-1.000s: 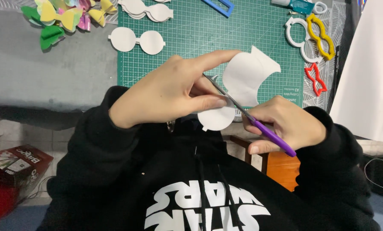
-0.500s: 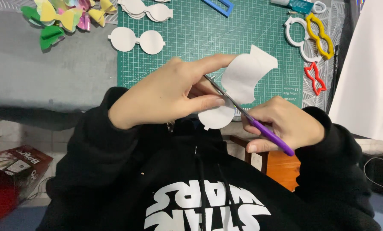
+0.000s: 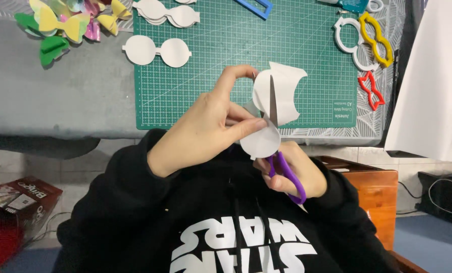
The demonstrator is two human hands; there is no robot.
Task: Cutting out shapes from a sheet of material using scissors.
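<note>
Close above the near edge of the green cutting mat (image 3: 306,55), left hand (image 3: 210,126) pinching a white paper piece (image 3: 276,108) between thumb and fingers, held up off the mat. Just below and nearer, right hand (image 3: 291,174) closed around the purple handles of scissors (image 3: 286,174), blades hidden behind the paper. Far left on the mat, a white double-round cutout (image 3: 157,50); far right, yellow (image 3: 375,38) and red (image 3: 370,91) templates.

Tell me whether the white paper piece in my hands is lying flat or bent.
Bent. The white paper piece curves up off the left hand, with a sharp vertical fold line down its middle, while the right hand holds purple-handled scissors beneath it.
</note>
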